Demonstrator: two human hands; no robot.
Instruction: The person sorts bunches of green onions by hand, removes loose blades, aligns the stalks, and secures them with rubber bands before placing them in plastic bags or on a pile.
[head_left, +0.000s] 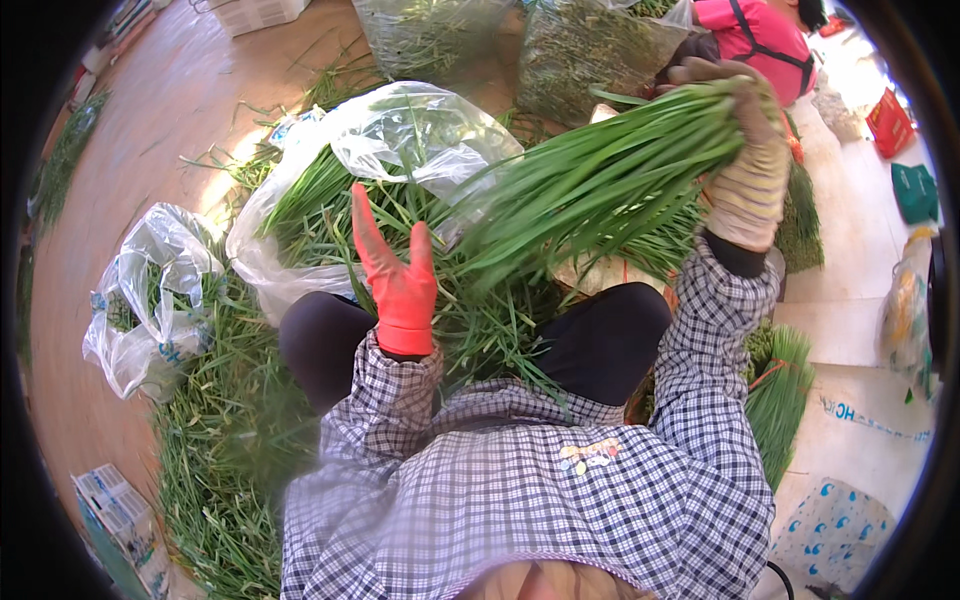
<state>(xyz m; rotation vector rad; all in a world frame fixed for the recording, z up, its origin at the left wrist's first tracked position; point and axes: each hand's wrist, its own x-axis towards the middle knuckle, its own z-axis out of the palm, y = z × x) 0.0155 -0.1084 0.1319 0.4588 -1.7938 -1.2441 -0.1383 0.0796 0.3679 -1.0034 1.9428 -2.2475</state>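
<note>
My right hand [748,170], in a pale striped glove, is raised and closed around the thick end of a bunch of garlic chives [610,175]. The long flat green leaves fan out leftward, their tips blurred. My left hand [400,275], in a red glove, is held up above my lap with thumb and a finger spread apart and nothing in it. Just beyond it lies an opened clear plastic bag [420,125] with more chives [310,205] inside. Loose leaves [500,325] lie between my knees, below the held bunch.
A heap of loose leaves [220,480] covers the floor at my left, beside a smaller plastic bag [150,290]. Tied chives [785,400] lie on white sheeting [850,330] at right. Full bags [590,60] stand at the far side, near another person in pink [765,45].
</note>
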